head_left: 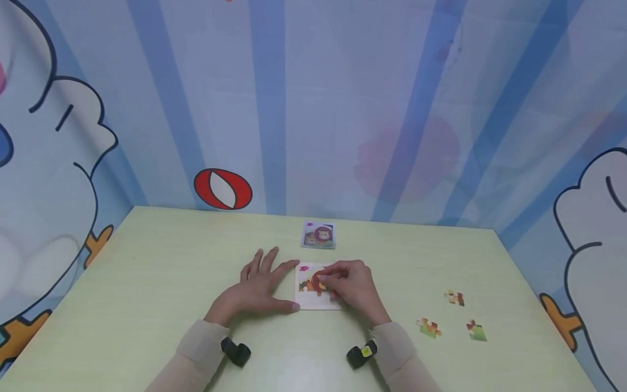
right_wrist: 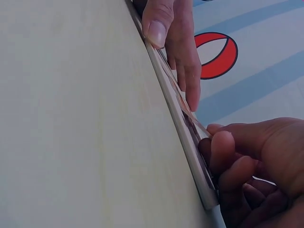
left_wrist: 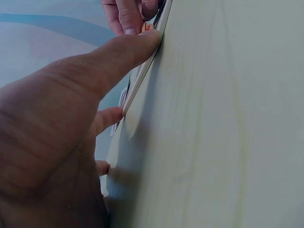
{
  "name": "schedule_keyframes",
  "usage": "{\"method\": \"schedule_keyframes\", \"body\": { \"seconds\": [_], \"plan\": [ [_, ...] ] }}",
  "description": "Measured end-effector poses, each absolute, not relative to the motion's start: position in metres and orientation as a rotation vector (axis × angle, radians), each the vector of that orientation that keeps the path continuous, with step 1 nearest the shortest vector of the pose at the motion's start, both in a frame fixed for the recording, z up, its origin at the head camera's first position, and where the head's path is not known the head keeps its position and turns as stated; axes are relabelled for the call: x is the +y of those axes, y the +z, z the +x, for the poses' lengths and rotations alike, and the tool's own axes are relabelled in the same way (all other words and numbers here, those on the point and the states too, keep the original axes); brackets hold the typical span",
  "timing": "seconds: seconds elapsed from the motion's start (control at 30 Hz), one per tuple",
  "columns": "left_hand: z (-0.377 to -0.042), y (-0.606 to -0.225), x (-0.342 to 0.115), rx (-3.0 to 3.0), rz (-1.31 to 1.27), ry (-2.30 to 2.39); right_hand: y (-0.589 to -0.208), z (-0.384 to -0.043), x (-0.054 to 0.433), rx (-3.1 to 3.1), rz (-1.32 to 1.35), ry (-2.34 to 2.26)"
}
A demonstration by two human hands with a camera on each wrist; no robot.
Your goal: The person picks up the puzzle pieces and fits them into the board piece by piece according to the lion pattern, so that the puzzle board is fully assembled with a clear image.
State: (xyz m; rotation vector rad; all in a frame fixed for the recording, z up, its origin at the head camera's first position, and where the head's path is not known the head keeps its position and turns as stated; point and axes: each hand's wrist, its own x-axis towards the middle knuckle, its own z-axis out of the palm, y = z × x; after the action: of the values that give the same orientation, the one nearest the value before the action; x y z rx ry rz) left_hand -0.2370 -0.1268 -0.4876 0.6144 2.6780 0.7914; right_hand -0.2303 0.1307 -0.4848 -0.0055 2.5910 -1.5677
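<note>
A small white-bordered puzzle board [head_left: 313,301] lies on the table, its upper part filled with pieces of a coloured picture. My left hand [head_left: 254,289] rests at its left side with fingers spread, thumb and index fingertips right at the left edge. Over the board's right half, my right hand [head_left: 357,286] pinches a thin puzzle piece [right_wrist: 198,124] between thumb and fingers. In the right wrist view that piece is tilted, its far edge low at the board's surface. The right fingers cover the board's right side in the head view.
Behind the board lies a square lion picture [head_left: 318,235]. To the right are three loose puzzle pieces: one farther back [head_left: 455,298], a green-orange piece [head_left: 429,328] and a green piece [head_left: 476,331]. A printed curtain [head_left: 318,109] hangs behind the pale table [head_left: 161,261].
</note>
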Motion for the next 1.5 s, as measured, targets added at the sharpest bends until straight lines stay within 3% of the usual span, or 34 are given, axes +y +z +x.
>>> {"method": "schedule_keyframes", "body": {
  "seconds": [0.6, 1.5],
  "plan": [
    [-0.234, -0.483, -0.126, 2.671, 0.6, 0.79, -0.486, -0.23, 0.122, 2.823, -0.103, -1.37],
    [-0.235, -0.483, -0.126, 2.662, 0.588, 0.782, -0.491, -0.231, 0.123, 2.827, -0.034, -1.367]
  ]
}}
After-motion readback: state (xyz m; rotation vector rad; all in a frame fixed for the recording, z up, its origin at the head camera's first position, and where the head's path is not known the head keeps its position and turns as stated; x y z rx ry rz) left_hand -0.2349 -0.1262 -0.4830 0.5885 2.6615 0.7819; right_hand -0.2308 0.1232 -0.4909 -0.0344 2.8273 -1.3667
